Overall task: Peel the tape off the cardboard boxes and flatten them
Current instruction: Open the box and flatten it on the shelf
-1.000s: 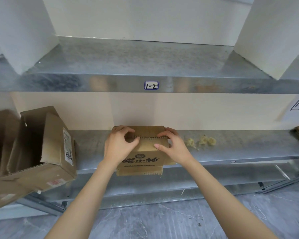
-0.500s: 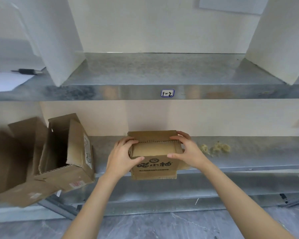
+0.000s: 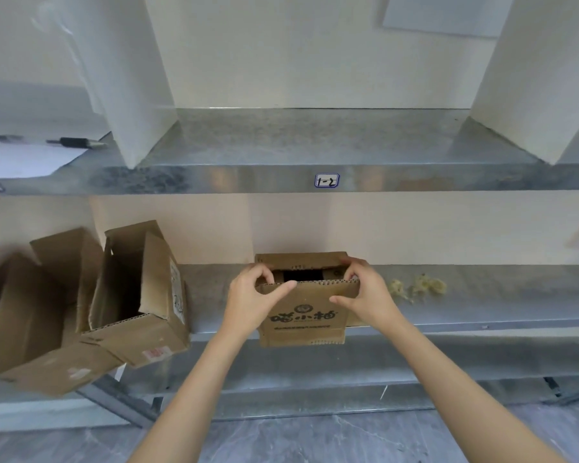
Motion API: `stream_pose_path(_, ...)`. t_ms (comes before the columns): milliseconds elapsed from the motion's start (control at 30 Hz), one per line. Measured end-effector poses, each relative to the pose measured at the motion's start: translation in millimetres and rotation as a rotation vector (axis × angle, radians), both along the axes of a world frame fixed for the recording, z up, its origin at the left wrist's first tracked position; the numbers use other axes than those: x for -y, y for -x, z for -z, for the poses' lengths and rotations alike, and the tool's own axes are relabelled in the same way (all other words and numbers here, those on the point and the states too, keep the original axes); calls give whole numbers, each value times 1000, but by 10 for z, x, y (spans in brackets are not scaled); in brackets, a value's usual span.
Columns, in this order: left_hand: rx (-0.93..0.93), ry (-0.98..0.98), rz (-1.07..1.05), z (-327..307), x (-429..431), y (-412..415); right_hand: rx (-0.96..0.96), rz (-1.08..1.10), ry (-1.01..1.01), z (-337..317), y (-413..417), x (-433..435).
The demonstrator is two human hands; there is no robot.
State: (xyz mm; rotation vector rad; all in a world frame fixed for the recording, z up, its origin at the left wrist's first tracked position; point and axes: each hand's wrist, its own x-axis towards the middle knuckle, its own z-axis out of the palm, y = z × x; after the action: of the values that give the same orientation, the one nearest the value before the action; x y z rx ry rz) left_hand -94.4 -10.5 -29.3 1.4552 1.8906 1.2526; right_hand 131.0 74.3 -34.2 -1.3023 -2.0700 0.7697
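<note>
Two arms, two hands
The left hand (image 3: 250, 303) and right hand (image 3: 365, 294) are seen bare, and the arms too

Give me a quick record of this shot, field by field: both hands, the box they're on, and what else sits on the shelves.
left hand: grips the left end of the near flap of the small box
right hand: grips the right end of that flap
small box: on the lower shelf, top flaps parted, dark gap between
open boxes: left of it, openings toward the camera
yellowish scraps: on the lower shelf, right of the small box
upper shelf: pen and paper at far left
</note>
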Motion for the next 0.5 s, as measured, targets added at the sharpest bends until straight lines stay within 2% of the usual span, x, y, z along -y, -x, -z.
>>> stream_pose_path(233,105,33,-66,-1,120,-61,-54,-81,113,-103,-129,132)
stream_pose_path(400,133,66,-44,74,142,-68,-178,-9,248,-168,-127,186)
stream_pose_path(500,141,68,10,112,166,-58,-163,9,304,-141,-132,144)
